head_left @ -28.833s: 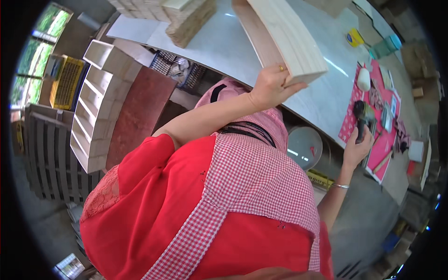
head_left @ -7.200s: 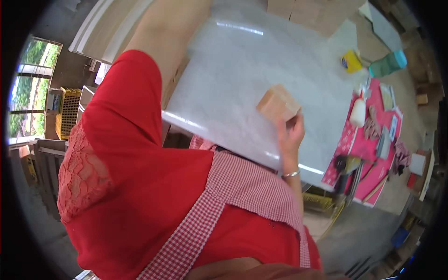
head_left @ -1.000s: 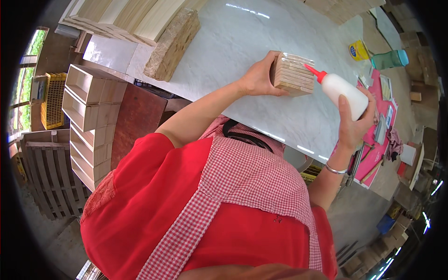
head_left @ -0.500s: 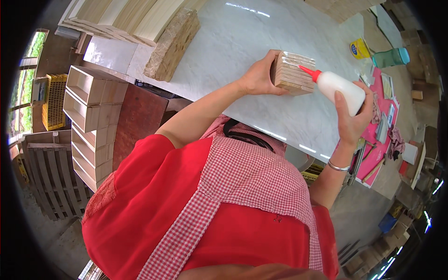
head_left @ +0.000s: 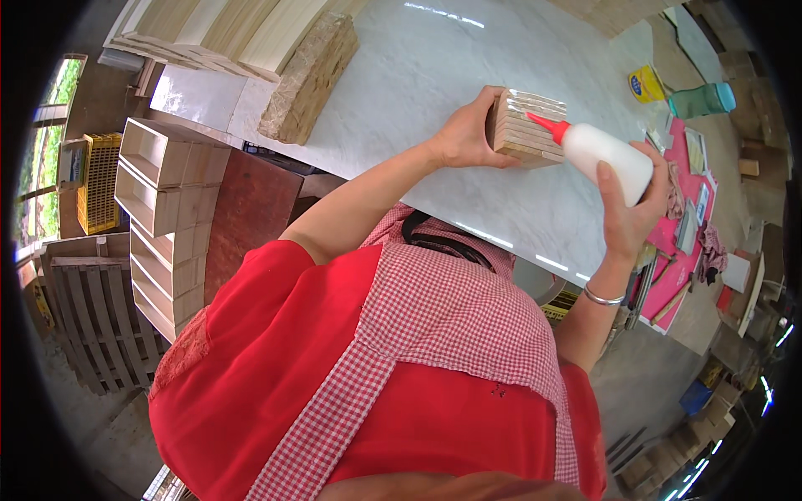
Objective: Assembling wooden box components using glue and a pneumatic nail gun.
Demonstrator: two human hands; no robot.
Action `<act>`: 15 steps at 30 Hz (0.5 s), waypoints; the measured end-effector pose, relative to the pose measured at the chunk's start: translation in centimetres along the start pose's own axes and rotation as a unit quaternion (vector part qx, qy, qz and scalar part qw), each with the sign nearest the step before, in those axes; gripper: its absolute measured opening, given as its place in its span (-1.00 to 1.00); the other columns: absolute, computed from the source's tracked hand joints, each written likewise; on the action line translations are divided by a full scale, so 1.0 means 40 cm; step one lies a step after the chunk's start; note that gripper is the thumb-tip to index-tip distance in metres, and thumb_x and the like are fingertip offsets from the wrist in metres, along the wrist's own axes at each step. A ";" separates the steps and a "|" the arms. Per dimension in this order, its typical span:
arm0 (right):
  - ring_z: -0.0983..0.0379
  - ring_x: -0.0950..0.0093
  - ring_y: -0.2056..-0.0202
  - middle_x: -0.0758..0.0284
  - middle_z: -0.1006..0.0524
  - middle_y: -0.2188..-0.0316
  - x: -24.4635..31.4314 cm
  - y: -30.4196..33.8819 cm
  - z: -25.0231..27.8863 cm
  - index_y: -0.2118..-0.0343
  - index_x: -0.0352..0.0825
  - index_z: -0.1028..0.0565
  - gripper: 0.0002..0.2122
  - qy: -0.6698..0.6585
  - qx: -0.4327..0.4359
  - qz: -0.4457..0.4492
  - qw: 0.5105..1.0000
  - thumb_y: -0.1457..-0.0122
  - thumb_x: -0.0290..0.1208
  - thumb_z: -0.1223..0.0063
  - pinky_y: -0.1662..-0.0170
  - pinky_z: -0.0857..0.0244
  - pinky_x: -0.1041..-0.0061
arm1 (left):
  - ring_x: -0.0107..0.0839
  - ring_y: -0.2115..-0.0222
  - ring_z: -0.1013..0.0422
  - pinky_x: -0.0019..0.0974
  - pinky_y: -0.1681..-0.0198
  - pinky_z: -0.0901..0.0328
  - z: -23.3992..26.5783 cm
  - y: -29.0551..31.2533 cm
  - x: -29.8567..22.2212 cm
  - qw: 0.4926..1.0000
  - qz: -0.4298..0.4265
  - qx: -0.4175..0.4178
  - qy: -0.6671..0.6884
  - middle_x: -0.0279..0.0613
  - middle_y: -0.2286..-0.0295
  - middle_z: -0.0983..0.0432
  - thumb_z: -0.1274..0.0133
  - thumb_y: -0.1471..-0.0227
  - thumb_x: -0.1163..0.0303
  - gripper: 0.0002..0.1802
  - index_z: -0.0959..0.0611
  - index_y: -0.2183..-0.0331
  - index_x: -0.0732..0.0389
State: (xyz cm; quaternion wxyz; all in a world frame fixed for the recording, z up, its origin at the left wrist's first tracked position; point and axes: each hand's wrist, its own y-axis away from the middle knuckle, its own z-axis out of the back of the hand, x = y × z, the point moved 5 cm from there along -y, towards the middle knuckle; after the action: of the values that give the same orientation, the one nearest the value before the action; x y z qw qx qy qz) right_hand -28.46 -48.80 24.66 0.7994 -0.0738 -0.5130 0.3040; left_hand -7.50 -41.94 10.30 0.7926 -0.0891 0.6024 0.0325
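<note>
My left hand (head_left: 470, 134) grips a stack of thin wooden boards (head_left: 525, 142) from its left side, over the near part of the table. White glue lines run along the upper edges of the far boards. Wrapped in my right hand (head_left: 632, 196) is a white glue bottle (head_left: 603, 159) with a red nozzle. The bottle is tilted, and its tip points left onto the edges of the boards, at or just over them. The fingers behind the bottle are partly hidden.
A wooden block (head_left: 307, 83) lies on the grey table (head_left: 401, 75) beside stacked boards (head_left: 225, 29). To the right are a yellow tub (head_left: 645, 84), a teal bottle (head_left: 702, 100) and a pink sheet (head_left: 668, 288) with tools. Wooden boxes (head_left: 171, 200) are stacked at left.
The bottle's red tip has shifted slightly left along the board edges. My left hand holds the stack in nearly the same place.
</note>
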 end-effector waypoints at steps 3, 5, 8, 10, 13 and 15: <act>-0.39 0.54 0.23 0.34 -0.44 0.25 0.004 -0.001 -0.035 0.13 -0.35 -0.41 -0.55 -0.041 0.026 -0.017 0.999 0.08 -0.42 -0.38 0.19 -0.33 0.56 | -0.17 0.01 -0.35 -0.21 -0.09 -0.26 0.000 -0.001 -0.001 1.000 0.002 0.001 0.007 -0.01 0.04 -0.37 -0.47 0.42 0.21 0.11 -0.15 -0.09 0.25; -0.40 0.54 0.24 0.34 -0.44 0.25 0.005 -0.005 -0.043 0.12 -0.35 -0.41 -0.54 -0.043 0.036 -0.021 0.998 0.09 -0.42 -0.38 0.20 -0.33 0.55 | -0.17 0.00 -0.35 -0.21 -0.09 -0.26 0.000 -0.001 0.000 1.000 0.004 0.000 0.005 -0.01 0.04 -0.37 -0.48 0.43 0.21 0.12 -0.15 -0.09 0.25; -0.40 0.54 0.24 0.34 -0.44 0.25 0.004 -0.010 -0.029 0.12 -0.35 -0.41 -0.55 -0.027 0.041 -0.019 0.999 0.09 -0.42 -0.38 0.19 -0.33 0.55 | -0.17 0.00 -0.35 -0.21 -0.09 -0.26 0.001 0.000 0.000 1.000 0.007 -0.001 0.003 -0.01 0.04 -0.37 -0.48 0.43 0.21 0.12 -0.15 -0.09 0.25; -0.40 0.53 0.23 0.34 -0.44 0.25 -0.004 -0.013 -0.003 0.12 -0.34 -0.41 -0.55 0.005 0.041 -0.011 0.999 0.08 -0.43 -0.37 0.18 -0.33 0.54 | -0.17 0.00 -0.35 -0.21 -0.09 -0.26 0.002 0.001 0.000 1.000 0.011 -0.002 0.000 -0.01 0.04 -0.37 -0.48 0.43 0.20 0.12 -0.15 -0.09 0.24; -0.39 0.53 0.22 0.33 -0.44 0.24 -0.031 -0.016 0.046 0.13 -0.35 -0.41 -0.56 0.032 0.018 -0.008 0.999 0.07 -0.44 -0.37 0.17 -0.33 0.54 | -0.17 0.00 -0.35 -0.21 -0.09 -0.26 0.003 0.002 0.004 1.000 0.008 -0.004 -0.005 -0.01 0.04 -0.37 -0.48 0.43 0.20 0.12 -0.15 -0.09 0.24; -0.39 0.53 0.21 0.33 -0.44 0.24 -0.038 -0.014 0.074 0.13 -0.35 -0.41 -0.57 0.048 0.005 -0.007 0.999 0.07 -0.44 -0.36 0.16 -0.33 0.54 | -0.16 0.00 -0.35 -0.21 -0.09 -0.26 0.001 0.000 0.004 1.000 0.005 -0.003 -0.006 -0.01 0.04 -0.38 -0.48 0.44 0.19 0.12 -0.15 -0.09 0.23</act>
State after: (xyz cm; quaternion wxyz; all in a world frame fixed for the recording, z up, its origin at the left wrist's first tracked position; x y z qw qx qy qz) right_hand -31.20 -50.67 25.10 0.8257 -0.0805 -0.4727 0.2971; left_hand -7.40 -41.94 10.15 0.7955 -0.0878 0.5984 0.0386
